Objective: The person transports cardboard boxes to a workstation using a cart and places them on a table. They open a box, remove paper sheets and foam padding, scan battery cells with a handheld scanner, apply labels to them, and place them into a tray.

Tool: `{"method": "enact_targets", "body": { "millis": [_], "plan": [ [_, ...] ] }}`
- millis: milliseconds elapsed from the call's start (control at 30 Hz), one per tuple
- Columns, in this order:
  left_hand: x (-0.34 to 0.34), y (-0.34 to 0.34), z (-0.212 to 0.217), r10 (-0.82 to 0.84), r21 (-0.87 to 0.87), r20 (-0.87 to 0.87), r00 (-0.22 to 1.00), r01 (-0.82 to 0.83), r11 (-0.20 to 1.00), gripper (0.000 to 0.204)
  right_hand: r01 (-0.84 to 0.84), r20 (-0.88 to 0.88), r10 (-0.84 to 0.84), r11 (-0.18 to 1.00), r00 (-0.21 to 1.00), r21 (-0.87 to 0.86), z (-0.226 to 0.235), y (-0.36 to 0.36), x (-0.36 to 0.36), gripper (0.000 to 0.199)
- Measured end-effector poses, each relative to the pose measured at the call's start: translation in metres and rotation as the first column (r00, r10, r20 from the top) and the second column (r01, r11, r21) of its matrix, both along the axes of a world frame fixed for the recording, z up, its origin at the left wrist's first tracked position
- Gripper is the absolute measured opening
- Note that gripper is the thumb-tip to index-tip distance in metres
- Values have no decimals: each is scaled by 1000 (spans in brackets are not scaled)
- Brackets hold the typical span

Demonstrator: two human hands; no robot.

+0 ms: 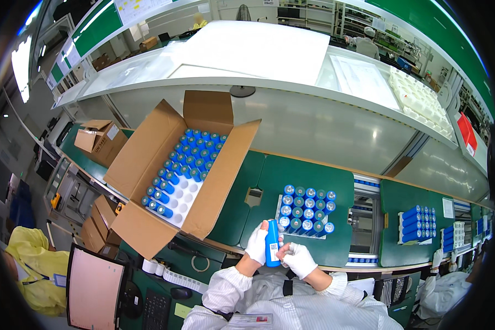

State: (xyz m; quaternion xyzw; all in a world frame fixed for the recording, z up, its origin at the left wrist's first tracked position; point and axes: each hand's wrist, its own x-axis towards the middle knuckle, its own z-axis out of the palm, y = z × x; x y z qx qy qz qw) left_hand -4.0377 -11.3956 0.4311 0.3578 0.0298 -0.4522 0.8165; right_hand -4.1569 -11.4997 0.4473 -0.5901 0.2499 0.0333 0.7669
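Observation:
Both my hands wear white gloves. My left hand (257,243) grips a blue cylindrical cell (273,244) held upright just above the near edge of the green bench. My right hand (298,258) touches the cell's lower end from the right, fingers curled. Right behind the cell stands a white holder (281,204) filled with several upright blue cells (307,209). To the left sits an open cardboard box (148,159) with a white tray, its far half filled with blue cells (190,157) and its near holes bare.
A second rack of blue cells (418,223) stands to the right on the green bench (335,247). Smaller cardboard boxes (98,140) lie at far left. A screen (96,289) and keyboard (157,311) sit at lower left. A person in yellow (36,269) is beside them.

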Motion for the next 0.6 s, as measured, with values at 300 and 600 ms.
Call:
{"method": "enact_targets", "body": {
  "millis": [300, 600],
  "plan": [
    [0, -3, -3, -2, 11, -13, 1000, 2, 1000, 54, 5, 11, -5, 1000, 1000, 31, -5, -3, 1, 11],
    [-4, -5, 0, 38, 9, -39, 999, -38, 999, 44, 4, 2, -4, 1000, 1000, -28, -11, -5, 1, 13]
  ]
}}
